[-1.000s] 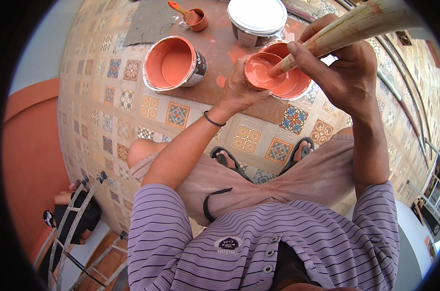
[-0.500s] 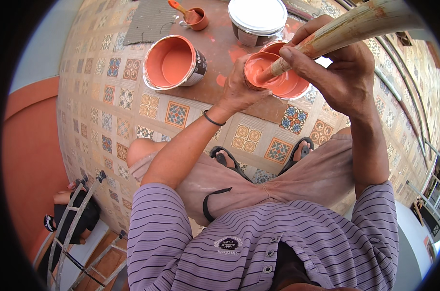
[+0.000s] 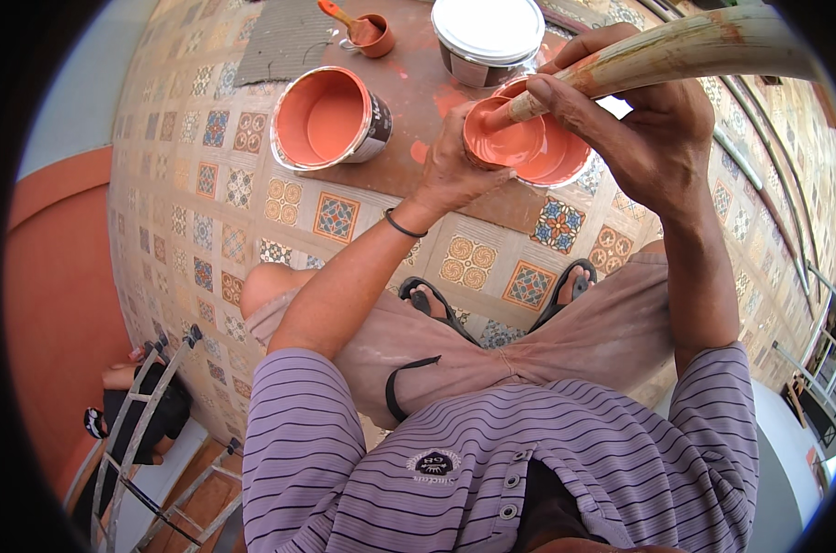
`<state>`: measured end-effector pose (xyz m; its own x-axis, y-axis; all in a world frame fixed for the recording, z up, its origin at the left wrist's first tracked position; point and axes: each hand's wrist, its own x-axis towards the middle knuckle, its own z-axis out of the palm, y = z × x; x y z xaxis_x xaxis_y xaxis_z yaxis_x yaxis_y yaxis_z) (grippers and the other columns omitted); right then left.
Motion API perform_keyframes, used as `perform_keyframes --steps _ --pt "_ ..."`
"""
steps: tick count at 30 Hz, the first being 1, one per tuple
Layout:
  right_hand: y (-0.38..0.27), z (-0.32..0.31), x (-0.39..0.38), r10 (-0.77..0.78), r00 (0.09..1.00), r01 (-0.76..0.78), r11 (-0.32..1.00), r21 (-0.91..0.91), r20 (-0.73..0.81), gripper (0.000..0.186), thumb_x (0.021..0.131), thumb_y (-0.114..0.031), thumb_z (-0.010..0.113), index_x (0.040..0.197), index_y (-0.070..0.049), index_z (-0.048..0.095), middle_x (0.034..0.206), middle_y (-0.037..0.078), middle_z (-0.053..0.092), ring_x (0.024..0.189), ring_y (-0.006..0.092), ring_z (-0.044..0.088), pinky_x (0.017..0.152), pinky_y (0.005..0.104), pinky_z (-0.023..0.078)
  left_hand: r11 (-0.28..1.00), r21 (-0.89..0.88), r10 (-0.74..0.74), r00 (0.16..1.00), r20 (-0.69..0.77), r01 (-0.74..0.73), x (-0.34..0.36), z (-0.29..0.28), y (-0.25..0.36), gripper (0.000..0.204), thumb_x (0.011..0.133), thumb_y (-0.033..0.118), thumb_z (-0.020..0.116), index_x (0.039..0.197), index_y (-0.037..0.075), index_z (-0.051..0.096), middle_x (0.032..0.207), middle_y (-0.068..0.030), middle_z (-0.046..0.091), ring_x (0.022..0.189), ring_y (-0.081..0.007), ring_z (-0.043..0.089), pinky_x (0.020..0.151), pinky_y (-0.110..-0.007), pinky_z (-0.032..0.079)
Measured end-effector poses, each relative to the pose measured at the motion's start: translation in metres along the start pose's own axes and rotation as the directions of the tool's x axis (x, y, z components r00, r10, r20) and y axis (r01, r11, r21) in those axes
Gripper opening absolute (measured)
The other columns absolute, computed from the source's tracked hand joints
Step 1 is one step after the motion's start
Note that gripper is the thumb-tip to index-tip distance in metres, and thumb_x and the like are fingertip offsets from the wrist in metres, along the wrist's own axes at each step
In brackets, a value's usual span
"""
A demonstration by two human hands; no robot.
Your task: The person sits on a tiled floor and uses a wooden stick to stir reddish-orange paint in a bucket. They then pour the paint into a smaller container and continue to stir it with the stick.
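My left hand [image 3: 450, 170] grips a small cup of coral paint [image 3: 505, 136] at its left side, above a bucket of coral paint [image 3: 561, 157]. My right hand [image 3: 653, 147] is closed on a long, thick, pale paint-stained pole [image 3: 703, 46]; its narrow lower end stands in the cup's paint. Left of these, another bucket of coral paint [image 3: 326, 124] sits on a paint-spotted brown board [image 3: 455, 203]. Behind them are a white-lidded dark tub [image 3: 487, 37] and a small orange cup [image 3: 374, 37] with an orange-handled brush [image 3: 337, 14] in it.
Patterned floor tiles [image 3: 468, 263] surround the board, with a grey mat [image 3: 275, 51] on it. At lower left a person in dark clothes [image 3: 137, 405] is beside an aluminium ladder [image 3: 132, 442] by an orange wall [image 3: 63, 276]. Long pipes [image 3: 754, 184] and metal framing [image 3: 823, 350] are at right.
The pole's lower end has moved toward the upper left within the cup and lies at a flatter slant, my right fingers shifting slightly with it. My left hand has barely moved.
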<state>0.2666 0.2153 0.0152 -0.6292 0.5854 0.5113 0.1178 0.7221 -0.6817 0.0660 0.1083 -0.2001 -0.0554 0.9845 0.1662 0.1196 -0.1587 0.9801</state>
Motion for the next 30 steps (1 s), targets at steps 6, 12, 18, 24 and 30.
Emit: perform_keyframes --steps 6,12,18,24,30 --pt "-0.004 -0.001 0.001 0.051 0.996 -0.058 0.991 0.117 0.067 0.016 0.097 -0.002 0.089 0.110 0.005 0.082 0.109 0.010 0.079 0.094 0.0178 0.080 0.078 0.0294 0.065 0.982 0.121 0.147 0.989 0.011 -0.147 0.001 -0.002 -0.002 0.100 0.075 0.014 0.105 0.155 0.006 0.047 0.151 -0.0169 0.064 0.140 -0.0320 0.067 0.116 -0.046 0.059" --pt "-0.003 -0.001 0.003 -0.082 0.996 0.083 0.995 -0.048 0.019 0.015 0.097 -0.001 0.089 0.108 0.005 0.080 0.105 0.009 0.079 0.091 0.0163 0.079 0.076 0.0296 0.064 0.993 -0.106 -0.042 0.999 0.020 0.044 -0.002 0.001 -0.008 0.099 0.074 0.015 0.105 0.155 0.006 0.048 0.151 -0.0169 0.064 0.140 -0.0321 0.067 0.116 -0.046 0.058" --pt "0.000 -0.001 0.002 -0.001 0.997 -0.004 0.998 0.068 0.071 0.018 0.096 -0.003 0.090 0.110 0.004 0.082 0.105 0.009 0.079 0.091 0.0171 0.079 0.075 0.0302 0.064 0.999 0.010 0.037 0.999 0.028 -0.037 -0.002 -0.004 -0.009 0.101 0.074 0.015 0.105 0.156 0.006 0.048 0.150 -0.0168 0.064 0.140 -0.0326 0.067 0.116 -0.046 0.058" --pt "-0.002 -0.002 0.003 -0.081 0.995 0.085 0.993 -0.083 0.053 0.017 0.097 -0.003 0.089 0.110 0.005 0.081 0.106 0.009 0.079 0.092 0.0173 0.079 0.076 0.0303 0.064 0.998 -0.007 0.064 0.998 -0.006 -0.064 -0.002 0.000 -0.008 0.101 0.073 0.016 0.105 0.156 0.007 0.048 0.151 -0.0155 0.064 0.139 -0.0330 0.067 0.116 -0.046 0.058" --pt "-0.003 -0.001 0.000 0.017 0.997 -0.027 0.993 0.113 0.081 0.018 0.097 -0.003 0.089 0.112 0.005 0.082 0.106 0.010 0.079 0.097 0.0174 0.080 0.078 0.0306 0.064 0.992 0.062 0.113 0.994 0.008 -0.114 -0.001 -0.002 -0.010 0.101 0.074 0.014 0.105 0.156 0.007 0.047 0.151 -0.0155 0.064 0.139 -0.0323 0.067 0.114 -0.045 0.059"
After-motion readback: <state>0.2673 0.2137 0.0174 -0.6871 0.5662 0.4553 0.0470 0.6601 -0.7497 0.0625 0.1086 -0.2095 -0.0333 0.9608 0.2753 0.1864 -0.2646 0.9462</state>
